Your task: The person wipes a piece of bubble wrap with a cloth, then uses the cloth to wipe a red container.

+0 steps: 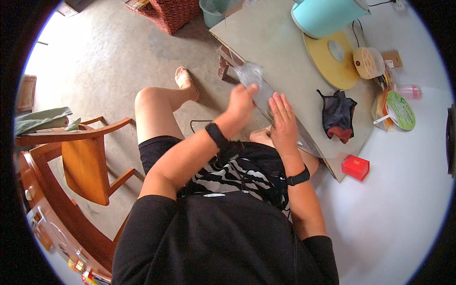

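A grey, finely striped, see-through sheet point(249, 74) lies along the near edge of the table point(270, 39), partly hanging over it. My left hand point(239, 104) is slightly blurred at the sheet's left side. Its fingers are curled and its thumb lies on the sheet, seemingly gripping its edge. My right hand point(284, 121) rests flat at the table edge, its straight fingers close together on the sheet's near end. The right palm's underside is hidden. A clear plastic cover point(313, 146) runs along the table rim beyond my right hand. Each wrist wears a black band.
A turquoise kettle point(326, 17), a yellow round board point(317, 60), an egg cooker point(367, 62), a dark mesh cloth point(338, 114) and a green fan point(400, 110) are on the table. A red box point(356, 167) sits near the wall corner. Wooden chair point(85, 164) at left.
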`<state>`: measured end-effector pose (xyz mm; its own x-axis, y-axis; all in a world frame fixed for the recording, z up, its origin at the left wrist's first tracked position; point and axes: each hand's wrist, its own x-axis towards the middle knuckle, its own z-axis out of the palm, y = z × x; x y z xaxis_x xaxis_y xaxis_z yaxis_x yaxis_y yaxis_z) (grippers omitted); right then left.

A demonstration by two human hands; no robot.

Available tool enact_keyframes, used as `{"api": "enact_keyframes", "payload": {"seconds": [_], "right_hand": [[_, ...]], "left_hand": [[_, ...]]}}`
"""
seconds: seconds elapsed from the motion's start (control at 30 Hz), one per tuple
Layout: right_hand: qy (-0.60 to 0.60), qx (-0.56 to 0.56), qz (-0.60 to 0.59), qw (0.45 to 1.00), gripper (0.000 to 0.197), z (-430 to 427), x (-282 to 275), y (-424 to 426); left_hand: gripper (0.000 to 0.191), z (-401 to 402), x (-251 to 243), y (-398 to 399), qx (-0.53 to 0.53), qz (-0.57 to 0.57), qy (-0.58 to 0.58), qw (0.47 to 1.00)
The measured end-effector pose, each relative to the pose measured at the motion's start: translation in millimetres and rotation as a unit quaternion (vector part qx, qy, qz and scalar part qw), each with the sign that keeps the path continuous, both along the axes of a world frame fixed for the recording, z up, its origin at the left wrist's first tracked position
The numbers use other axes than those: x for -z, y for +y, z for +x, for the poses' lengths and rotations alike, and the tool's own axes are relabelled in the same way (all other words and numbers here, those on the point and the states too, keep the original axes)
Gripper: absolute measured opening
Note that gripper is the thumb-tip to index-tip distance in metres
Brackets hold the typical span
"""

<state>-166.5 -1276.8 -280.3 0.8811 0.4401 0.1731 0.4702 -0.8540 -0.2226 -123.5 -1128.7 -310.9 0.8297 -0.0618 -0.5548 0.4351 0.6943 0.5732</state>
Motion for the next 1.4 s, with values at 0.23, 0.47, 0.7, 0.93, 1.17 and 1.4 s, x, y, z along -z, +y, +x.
{"api": "enact_keyframes", "payload": {"seconds": [0.23, 0.47, 0.7, 0.93, 1.17, 1.4], "right_hand": [[-0.004, -0.012, 0.015, 1.000, 0.069, 2.6, 2.7, 4.6], [0.002, 0.010, 0.049, 0.999, 0.064, 0.9, 6.6, -0.6], [-0.012, 0.017, 0.080, 0.997, 0.067, 0.2, 11.9, -5.6], [0.026, 0.056, 0.120, 0.991, 0.078, -0.4, 3.5, 4.8], [0.009, 0.039, 0.125, 0.991, 0.077, 3.8, 1.6, 6.7], [-0.005, 0.042, 0.144, 0.989, 0.074, 3.5, 7.6, 1.9]], "left_hand": [[0.019, 117.1, 44.3, 72.1, -0.057, 0.087, -0.040, 0.994], [0.020, 63.1, 37.6, 33.2, 0.006, 0.073, -0.010, 0.997], [0.014, -34.2, 8.0, -23.0, 0.101, 0.010, 0.024, 0.995], [0.020, 29.9, 20.9, 20.4, -0.013, 0.028, -0.021, 0.999], [0.015, 81.8, 43.7, 51.6, -0.012, 0.061, -0.066, 0.996], [0.014, -3.6, -1.5, -7.6, 0.066, -0.008, 0.029, 0.997]]}}
